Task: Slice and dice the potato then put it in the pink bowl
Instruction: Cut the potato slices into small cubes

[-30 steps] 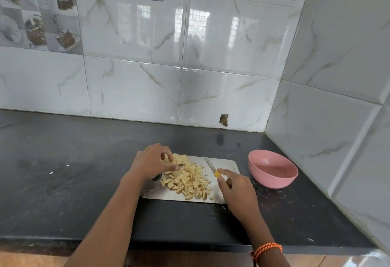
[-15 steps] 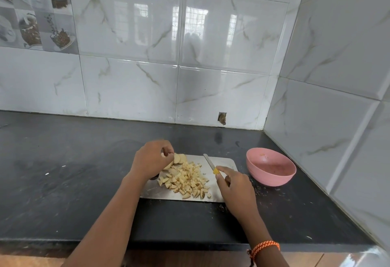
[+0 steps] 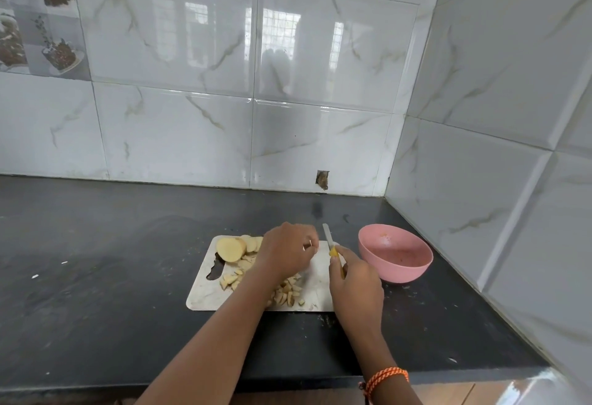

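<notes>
On the white board sit a potato half and small potato bits; the left hand reaches over them with fingers curled, pinching a tiny piece; the right hand grips the yellow-handled knife; the pink bowl sits right on the counter.

A dark stone counter is carrying a pale cutting board (potato bits on top) and, just beside its right edge, a pink bowl; small white flecks, possibly crumbs, are lying scattered leftward.
</notes>
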A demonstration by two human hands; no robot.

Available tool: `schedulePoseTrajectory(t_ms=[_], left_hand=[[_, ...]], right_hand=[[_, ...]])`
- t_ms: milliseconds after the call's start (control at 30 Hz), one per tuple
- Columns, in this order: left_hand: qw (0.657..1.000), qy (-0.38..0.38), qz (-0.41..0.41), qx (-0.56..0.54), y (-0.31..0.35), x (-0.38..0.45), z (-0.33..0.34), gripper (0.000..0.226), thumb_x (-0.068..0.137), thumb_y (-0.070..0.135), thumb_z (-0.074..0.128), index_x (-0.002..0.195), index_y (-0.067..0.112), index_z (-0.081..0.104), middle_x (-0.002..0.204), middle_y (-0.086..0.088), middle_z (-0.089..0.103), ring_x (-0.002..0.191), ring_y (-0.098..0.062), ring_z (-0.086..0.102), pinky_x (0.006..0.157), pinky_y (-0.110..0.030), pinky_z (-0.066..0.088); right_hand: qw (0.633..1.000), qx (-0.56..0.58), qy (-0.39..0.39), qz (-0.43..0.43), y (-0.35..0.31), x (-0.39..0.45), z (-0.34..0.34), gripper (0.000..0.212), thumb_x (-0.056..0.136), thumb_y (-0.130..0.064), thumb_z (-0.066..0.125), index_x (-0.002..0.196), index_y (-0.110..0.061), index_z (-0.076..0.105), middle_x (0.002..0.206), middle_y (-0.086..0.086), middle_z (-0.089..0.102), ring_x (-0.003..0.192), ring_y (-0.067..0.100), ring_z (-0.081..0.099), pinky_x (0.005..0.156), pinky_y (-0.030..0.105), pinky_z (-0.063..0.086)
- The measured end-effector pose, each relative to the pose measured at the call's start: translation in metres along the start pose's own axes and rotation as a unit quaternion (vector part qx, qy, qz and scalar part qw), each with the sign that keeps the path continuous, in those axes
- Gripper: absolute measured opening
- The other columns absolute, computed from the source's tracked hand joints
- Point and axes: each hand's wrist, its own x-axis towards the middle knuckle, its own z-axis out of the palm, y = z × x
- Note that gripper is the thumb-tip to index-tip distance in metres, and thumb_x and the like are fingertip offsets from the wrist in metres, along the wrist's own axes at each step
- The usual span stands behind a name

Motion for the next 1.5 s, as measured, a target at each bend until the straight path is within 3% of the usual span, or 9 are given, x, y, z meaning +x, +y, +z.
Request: schedulePoseTrajectory(t_ms=[133,367,467,667,833,1000,1167,1367,1500], left_hand=[[0.997,-0.033,0.026,0.068,-0.007,0.000,0.011,0.009,0.092,0.041,0.068,0.091,0.039,0.077,0.094,0.019,0.070,0.099,-0.008,0.056,0.092,-0.037,0.044],[0.995,0.046,-0.028,0.078,-0.015,-0.004,0.010,0.016,0.099,0.039,0.064,0.099,0.035,0.080,0.107,0.019,0.073,0.108,-0.009,0.055,0.101,-0.040,0.041],[0.995,0.033,-0.039,0.091,-0.013,-0.004,0.012,0.021,0.098,0.045,0.065,0.106,0.035,0.081,0.115,0.018,0.073,0.114,-0.011,0.055,0.101,-0.040,0.039],[0.990,0.006,-0.036,0.138,-0.008,-0.005,0.018,0.028,0.098,0.052,0.060,0.101,0.035,0.082,0.114,0.015,0.072,0.112,-0.015,0.055,0.094,-0.041,0.038],[0.987,-0.001,-0.051,0.151,-0.010,-0.002,0.020,0.026,0.099,0.051,0.060,0.114,0.043,0.080,0.122,0.016,0.071,0.116,-0.015,0.054,0.099,-0.046,0.036],[0.988,0.021,-0.058,0.142,-0.009,-0.001,0.021,0.022,0.097,0.046,0.063,0.103,0.038,0.083,0.113,0.016,0.073,0.111,-0.013,0.056,0.096,-0.041,0.030],[0.983,0.028,-0.074,0.164,-0.009,-0.002,0.027,0.028,0.094,0.048,0.058,0.087,0.034,0.081,0.095,0.015,0.071,0.094,-0.011,0.056,0.088,-0.039,0.026],[0.979,0.023,-0.090,0.181,-0.007,0.000,0.029,0.030,0.091,0.040,0.057,0.066,0.025,0.065,0.075,0.011,0.062,0.081,-0.013,0.052,0.087,-0.043,0.032],[0.978,0.028,-0.093,0.185,-0.007,0.001,0.031,0.033,0.092,0.042,0.058,0.064,0.026,0.061,0.075,0.010,0.062,0.081,-0.014,0.052,0.084,-0.042,0.031]], right_hand=[[1.000,-0.013,-0.015,-0.002,0.000,0.001,0.001,0.031,0.104,-0.037,0.048,0.128,-0.030,0.066,0.086,-0.006,0.071,0.079,0.017,0.062,0.071,0.040,0.056],[0.999,-0.036,-0.038,-0.002,-0.002,0.000,-0.003,0.033,0.105,-0.036,0.049,0.134,-0.029,0.064,0.095,-0.002,0.073,0.081,0.014,0.053,0.070,0.035,0.047],[0.998,-0.049,-0.048,-0.007,-0.003,-0.001,-0.004,0.033,0.106,-0.038,0.049,0.134,-0.030,0.063,0.091,-0.003,0.072,0.076,0.012,0.055,0.063,0.030,0.039],[0.997,-0.062,-0.051,0.012,0.001,-0.001,0.000,0.032,0.103,-0.039,0.050,0.131,-0.034,0.065,0.104,-0.002,0.075,0.093,0.020,0.065,0.072,0.036,0.048],[0.996,-0.069,-0.064,0.007,-0.002,-0.001,-0.001,0.034,0.102,-0.038,0.051,0.132,-0.035,0.066,0.100,-0.003,0.074,0.086,0.017,0.062,0.068,0.033,0.044],[0.993,-0.092,-0.077,-0.008,-0.006,-0.003,-0.006,0.028,0.103,-0.035,0.050,0.126,-0.034,0.067,0.097,-0.003,0.072,0.078,0.015,0.053,0.066,0.033,0.039],[0.988,-0.122,-0.092,-0.033,-0.010,-0.005,-0.006,0.027,0.103,-0.039,0.049,0.125,-0.033,0.064,0.104,0.001,0.071,0.093,0.022,0.065,0.072,0.037,0.047],[0.982,-0.132,-0.124,-0.055,-0.009,-0.006,-0.003,0.025,0.103,-0.036,0.047,0.121,-0.031,0.063,0.103,0.004,0.070,0.093,0.024,0.064,0.070,0.037,0.045],[0.979,-0.142,-0.132,-0.064,-0.009,-0.011,-0.002,0.023,0.104,-0.036,0.044,0.115,-0.029,0.062,0.101,0.005,0.069,0.090,0.026,0.064,0.069,0.037,0.045]])
